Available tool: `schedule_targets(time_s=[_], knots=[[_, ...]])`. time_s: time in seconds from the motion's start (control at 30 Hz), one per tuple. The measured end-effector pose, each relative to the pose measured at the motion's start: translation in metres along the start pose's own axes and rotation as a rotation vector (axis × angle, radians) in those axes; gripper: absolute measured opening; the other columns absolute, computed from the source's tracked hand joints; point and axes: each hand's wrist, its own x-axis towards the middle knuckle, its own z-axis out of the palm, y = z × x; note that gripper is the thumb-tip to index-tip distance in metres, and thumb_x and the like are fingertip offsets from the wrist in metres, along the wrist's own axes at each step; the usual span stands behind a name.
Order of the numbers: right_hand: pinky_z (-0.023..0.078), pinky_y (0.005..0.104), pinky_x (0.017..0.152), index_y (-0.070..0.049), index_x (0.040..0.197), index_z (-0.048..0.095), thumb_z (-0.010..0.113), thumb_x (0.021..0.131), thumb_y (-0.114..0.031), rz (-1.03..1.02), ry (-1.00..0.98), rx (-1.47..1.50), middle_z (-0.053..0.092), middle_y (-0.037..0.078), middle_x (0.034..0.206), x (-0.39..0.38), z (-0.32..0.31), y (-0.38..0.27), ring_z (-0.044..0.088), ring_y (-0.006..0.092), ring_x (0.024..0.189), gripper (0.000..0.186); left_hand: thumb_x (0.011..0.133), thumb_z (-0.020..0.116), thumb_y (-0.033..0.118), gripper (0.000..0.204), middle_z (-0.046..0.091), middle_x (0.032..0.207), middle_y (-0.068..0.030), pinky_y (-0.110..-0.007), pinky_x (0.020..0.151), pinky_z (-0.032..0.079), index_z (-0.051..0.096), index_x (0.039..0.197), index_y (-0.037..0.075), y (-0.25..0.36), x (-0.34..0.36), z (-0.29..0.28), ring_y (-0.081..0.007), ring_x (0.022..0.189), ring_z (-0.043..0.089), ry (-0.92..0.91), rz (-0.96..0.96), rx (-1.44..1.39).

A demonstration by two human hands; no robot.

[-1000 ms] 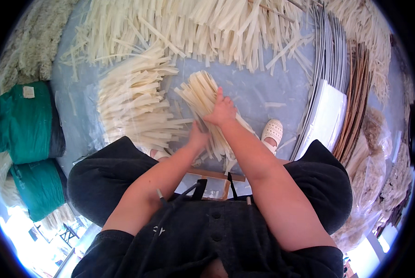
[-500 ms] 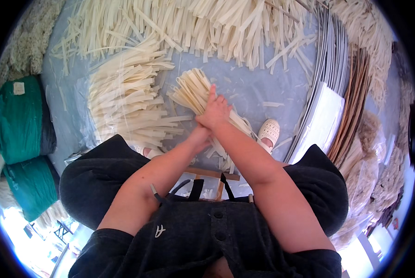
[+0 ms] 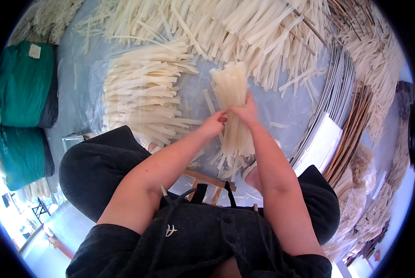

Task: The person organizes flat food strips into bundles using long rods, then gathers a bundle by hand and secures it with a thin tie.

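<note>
— Gripping what with the right hand (image 3: 247, 111)?
— Clasping a bundle of pale strips (image 3: 230, 87) by its right side, between both hands, just right of a spread heap of similar strips (image 3: 142, 88).
— And with the left hand (image 3: 213, 124)?
— Curled in at the bundle's left edge; cannot tell whether pinching anything.

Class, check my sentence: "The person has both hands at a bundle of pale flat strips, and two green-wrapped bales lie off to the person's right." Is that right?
Not quite: the two green-wrapped bales lie off to the person's left, as the head view shows. The rest stands: the left hand and right hand are at a bundle of pale flat strips.
</note>
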Motion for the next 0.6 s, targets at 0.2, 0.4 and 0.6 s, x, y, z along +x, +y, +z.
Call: schedule_targets(time_s=[0.2,0.4,0.6], knots=[[0.050,0.0351,0.088,0.000,0.131,0.044,0.081,0.063,-0.012,-0.060,-0.039,0.502,0.063,0.014,0.113,-0.006,-0.040,-0.020,0.063,0.0237,0.101,0.078,0.076,0.044,-0.006,0.070,0.058,0.131,-0.0127,-0.033,0.090,0.047,0.041,0.144,0.010,0.048,-0.012,-0.002,-0.0229,0.120,0.054,-0.048,0.150,0.352],[0.049,0.0348,0.090,0.000,0.130,0.045,0.080,0.066,-0.011,-0.122,-0.111,0.542,0.063,0.014,0.115,-0.012,-0.064,-0.100,0.062,0.0234,0.104,0.074,0.077,0.053,0.002,0.071,0.053,0.138,-0.0108,-0.035,0.102,0.042,0.037,0.146,0.008,0.159,-0.068,-0.028,-0.0257,0.125,0.050,-0.230,0.085,1.133],[0.049,0.0335,0.091,0.001,0.131,0.045,0.081,0.064,-0.018,-0.373,-0.181,0.358,0.063,0.017,0.116,0.011,-0.016,-0.195,0.062,0.0258,0.105,0.077,0.078,0.056,0.004,0.077,0.049,0.141,-0.0101,-0.038,0.104,0.041,0.031,0.149,0.016,0.204,-0.143,-0.133,-0.0260,0.127,0.047,-0.235,-0.038,1.102]])
